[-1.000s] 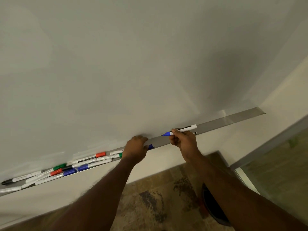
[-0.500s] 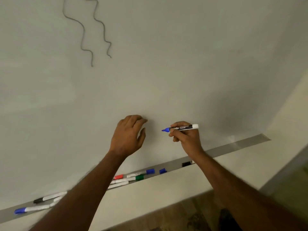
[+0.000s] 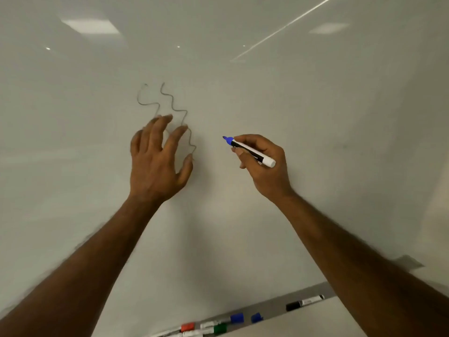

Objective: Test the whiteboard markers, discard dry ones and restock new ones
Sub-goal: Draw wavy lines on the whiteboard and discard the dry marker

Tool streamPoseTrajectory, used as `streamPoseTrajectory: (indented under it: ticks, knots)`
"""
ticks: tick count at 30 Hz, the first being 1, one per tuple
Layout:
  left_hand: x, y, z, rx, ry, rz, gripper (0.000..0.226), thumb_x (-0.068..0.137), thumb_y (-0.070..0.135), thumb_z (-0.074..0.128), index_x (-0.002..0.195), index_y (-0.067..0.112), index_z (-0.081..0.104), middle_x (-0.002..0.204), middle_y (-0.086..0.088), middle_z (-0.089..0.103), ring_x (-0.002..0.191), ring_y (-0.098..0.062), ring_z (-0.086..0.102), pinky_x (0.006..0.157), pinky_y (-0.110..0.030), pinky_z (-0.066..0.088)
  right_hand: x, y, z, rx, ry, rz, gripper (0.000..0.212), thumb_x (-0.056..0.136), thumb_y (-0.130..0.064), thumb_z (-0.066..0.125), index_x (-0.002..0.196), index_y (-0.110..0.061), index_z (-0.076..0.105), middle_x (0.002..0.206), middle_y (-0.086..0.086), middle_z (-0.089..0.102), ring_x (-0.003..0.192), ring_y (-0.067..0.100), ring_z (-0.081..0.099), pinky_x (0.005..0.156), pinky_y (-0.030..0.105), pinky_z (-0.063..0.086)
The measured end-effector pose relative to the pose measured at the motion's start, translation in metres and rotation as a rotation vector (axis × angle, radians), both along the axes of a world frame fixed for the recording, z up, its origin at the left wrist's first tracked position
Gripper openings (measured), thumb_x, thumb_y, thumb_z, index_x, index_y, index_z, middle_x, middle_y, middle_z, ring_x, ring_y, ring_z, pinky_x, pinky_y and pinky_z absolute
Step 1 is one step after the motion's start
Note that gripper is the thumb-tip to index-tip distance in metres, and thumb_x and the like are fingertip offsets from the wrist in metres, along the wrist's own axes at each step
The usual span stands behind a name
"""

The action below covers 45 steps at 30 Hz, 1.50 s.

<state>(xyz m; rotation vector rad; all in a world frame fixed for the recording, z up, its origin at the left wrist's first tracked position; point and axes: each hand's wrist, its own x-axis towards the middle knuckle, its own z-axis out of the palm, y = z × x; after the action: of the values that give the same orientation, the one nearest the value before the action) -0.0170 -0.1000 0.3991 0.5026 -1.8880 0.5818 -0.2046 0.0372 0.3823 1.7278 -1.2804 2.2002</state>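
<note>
Left hand [image 3: 158,164] risen, maybe touching squiggles [image 3: 173,105]; right hand [image 3: 264,166] grips blue marker [image 3: 247,150].

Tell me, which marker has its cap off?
The blue marker held in the right hand: its blue tip is bare. The markers in the tray below wear coloured caps.

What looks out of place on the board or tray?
A loose blue cap lies alone on the tray, on no marker. It likely belongs to the uncapped blue marker that the right hand holds. Nothing else stands out.
</note>
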Motion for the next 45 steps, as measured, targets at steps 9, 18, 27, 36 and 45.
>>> streamPoseTrajectory:
  ticks: [9,18,27,36,45]
  knots:
    - [0.052,-0.039,0.025,0.101,0.059,0.194,0.073,0.092,0.055,0.041,0.153,0.018,0.025,0.164,-0.01,0.009,0.152,-0.026,0.002,0.121,-0.052,0.007,0.018,-0.041,0.052,-0.12,0.115,-0.079,0.023,0.091,-0.012,0.064,0.113,-0.008,0.069,0.096,0.0,0.071,0.076,0.024,0.065,0.066,0.048,0.056]
    - [0.055,-0.052,0.021,0.045,0.047,0.198,0.073,0.092,0.052,0.043,0.154,0.018,0.024,0.164,-0.009,0.006,0.152,-0.026,0.001,0.121,-0.053,0.008,0.03,-0.067,0.078,-0.163,0.234,-0.138,0.03,0.093,-0.014,0.062,0.121,-0.006,0.066,0.109,0.001,0.072,0.095,0.016,0.068,0.082,0.042,0.057]
    - [0.058,-0.056,0.017,0.013,0.058,0.181,0.073,0.091,0.051,0.047,0.153,0.018,0.028,0.164,-0.008,0.01,0.152,-0.027,0.005,0.121,-0.053,0.01,0.024,-0.062,0.054,-0.155,0.279,-0.209,0.032,0.092,-0.011,0.062,0.124,-0.009,0.066,0.112,-0.001,0.071,0.099,0.013,0.068,0.084,0.038,0.057]
    - [0.058,-0.053,0.016,0.021,0.06,0.181,0.073,0.09,0.05,0.047,0.153,0.017,0.029,0.164,-0.008,0.012,0.152,-0.026,0.006,0.121,-0.052,0.01,0.017,-0.045,0.017,-0.123,0.26,-0.286,0.031,0.091,-0.009,0.063,0.121,-0.01,0.068,0.109,-0.004,0.072,0.096,0.01,0.068,0.081,0.034,0.057]
    - [0.057,-0.051,0.011,0.037,0.066,0.182,0.072,0.09,0.051,0.045,0.152,0.016,0.031,0.163,-0.009,0.012,0.152,-0.027,0.006,0.121,-0.052,0.011,0.025,-0.03,-0.032,0.016,0.308,-0.371,0.032,0.083,-0.013,0.062,0.113,-0.018,0.071,0.093,-0.01,0.07,0.076,0.011,0.066,0.065,0.035,0.054]
